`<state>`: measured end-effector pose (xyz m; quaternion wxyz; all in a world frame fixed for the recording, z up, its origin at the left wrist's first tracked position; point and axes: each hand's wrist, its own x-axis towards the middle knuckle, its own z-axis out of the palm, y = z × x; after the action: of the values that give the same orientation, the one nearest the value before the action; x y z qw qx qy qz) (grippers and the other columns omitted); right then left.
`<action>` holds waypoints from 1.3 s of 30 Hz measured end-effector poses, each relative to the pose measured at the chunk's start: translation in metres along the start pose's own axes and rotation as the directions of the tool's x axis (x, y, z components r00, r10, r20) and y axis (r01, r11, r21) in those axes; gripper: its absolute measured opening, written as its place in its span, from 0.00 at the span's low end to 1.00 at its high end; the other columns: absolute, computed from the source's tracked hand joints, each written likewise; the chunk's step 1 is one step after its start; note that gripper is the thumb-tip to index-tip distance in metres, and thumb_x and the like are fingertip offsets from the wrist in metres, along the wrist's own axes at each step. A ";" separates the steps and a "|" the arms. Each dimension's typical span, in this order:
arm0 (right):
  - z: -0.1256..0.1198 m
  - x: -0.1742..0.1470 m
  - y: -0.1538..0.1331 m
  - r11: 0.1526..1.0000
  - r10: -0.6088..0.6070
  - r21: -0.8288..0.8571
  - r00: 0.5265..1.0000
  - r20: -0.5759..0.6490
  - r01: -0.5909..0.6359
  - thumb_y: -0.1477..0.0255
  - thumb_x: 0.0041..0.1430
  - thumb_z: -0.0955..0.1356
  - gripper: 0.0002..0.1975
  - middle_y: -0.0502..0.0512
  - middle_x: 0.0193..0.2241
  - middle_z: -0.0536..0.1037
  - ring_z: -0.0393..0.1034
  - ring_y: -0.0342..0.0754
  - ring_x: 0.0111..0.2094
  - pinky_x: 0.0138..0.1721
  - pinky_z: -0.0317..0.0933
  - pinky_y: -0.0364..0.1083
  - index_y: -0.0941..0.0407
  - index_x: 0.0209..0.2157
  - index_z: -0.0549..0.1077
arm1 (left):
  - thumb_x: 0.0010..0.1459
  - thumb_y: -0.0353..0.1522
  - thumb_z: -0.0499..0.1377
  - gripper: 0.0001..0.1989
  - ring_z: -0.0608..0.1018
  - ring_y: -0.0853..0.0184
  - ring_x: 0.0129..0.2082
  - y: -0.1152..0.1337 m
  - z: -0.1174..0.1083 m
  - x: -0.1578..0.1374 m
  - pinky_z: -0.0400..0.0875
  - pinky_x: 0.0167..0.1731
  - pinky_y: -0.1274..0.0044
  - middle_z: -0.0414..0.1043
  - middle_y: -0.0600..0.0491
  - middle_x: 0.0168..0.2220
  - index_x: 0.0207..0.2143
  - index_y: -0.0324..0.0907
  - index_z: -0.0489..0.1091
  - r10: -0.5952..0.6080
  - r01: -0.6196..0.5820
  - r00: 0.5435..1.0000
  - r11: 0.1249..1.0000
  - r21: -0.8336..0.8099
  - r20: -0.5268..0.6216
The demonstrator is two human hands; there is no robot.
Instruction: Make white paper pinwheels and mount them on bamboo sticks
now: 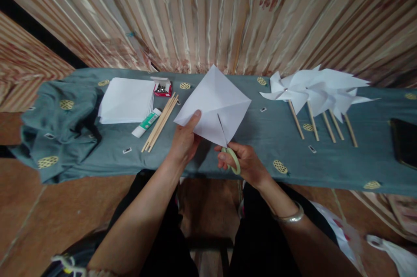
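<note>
A square sheet of white paper, with faint crease lines, is held up cornerwise over the cloth. My left hand grips its lower left edge, thumb on top and fingers underneath. In my right hand is a pair of scissors with pale green handles. One dark blade lies over the paper near its bottom corner, pointing toward the middle; the other blade is hidden. My right fingers are wrapped around the handles.
Left of the paper lie wooden sticks, a green-and-white tube, a red box of metal pins and a stack of white paper. Several paper pinwheels on sticks lie right, before a black phone-like object. A pleated curtain hangs behind.
</note>
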<state>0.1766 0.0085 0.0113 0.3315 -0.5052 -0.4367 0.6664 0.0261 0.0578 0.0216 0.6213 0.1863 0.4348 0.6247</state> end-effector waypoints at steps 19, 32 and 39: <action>0.002 -0.002 -0.006 1.000 0.007 -0.008 1.000 -0.009 -0.007 0.56 0.41 0.77 0.21 0.47 0.16 0.74 0.64 0.39 0.18 0.21 0.59 0.41 0.58 0.30 0.76 | 0.50 0.33 0.68 0.17 0.81 0.61 0.42 0.002 0.000 -0.002 0.78 0.35 0.77 0.80 0.50 0.44 0.44 0.42 0.75 0.002 -0.002 1.000 0.999 0.032 -0.001; -0.058 -0.024 -0.019 0.989 0.059 -0.145 0.986 0.156 -0.036 0.49 0.47 0.73 0.26 0.50 0.22 0.76 0.65 0.43 0.21 0.22 0.60 0.43 0.56 0.37 0.76 | 0.49 0.27 0.65 0.16 0.82 0.63 0.41 0.023 -0.018 0.018 0.76 0.46 0.73 0.80 0.51 0.39 0.43 0.39 0.74 0.108 -0.110 0.992 0.994 -0.023 -0.061; -0.073 -0.012 -0.014 0.943 -0.320 -0.202 0.884 -0.342 0.263 0.54 0.43 0.77 0.25 0.52 0.32 0.80 0.72 0.47 0.31 0.34 0.66 0.46 0.52 0.41 0.75 | 0.43 0.31 0.68 0.13 0.81 0.56 0.39 0.012 -0.019 0.005 0.76 0.40 0.70 0.80 0.47 0.33 0.34 0.37 0.76 -0.005 -0.008 0.998 0.979 0.204 0.063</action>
<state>0.2499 0.0216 0.0204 0.4653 -0.5736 -0.4862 0.4669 0.0030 0.0586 0.0186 0.6121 0.2691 0.4764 0.5710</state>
